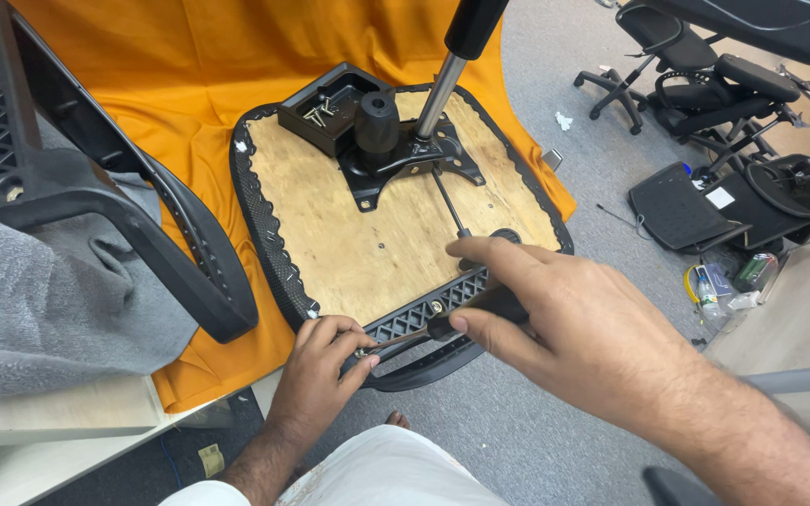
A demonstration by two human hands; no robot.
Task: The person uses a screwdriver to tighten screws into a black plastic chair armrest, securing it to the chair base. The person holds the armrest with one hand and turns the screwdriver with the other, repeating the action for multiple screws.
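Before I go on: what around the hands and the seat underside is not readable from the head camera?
- Screw at the screwdriver tip: covered by the left hand fingers.
- Screwdriver handle: mostly hidden inside the right hand.
- Gas cylinder top: cut off by the upper edge.
- Small parts in the black tray: too small to count.
- Front rim of the seat base: partly hidden by both hands.

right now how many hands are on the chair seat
2. The left hand pinches a screw at the near edge of the upturned seat; the right hand grips a screwdriver beside it. No others visible.
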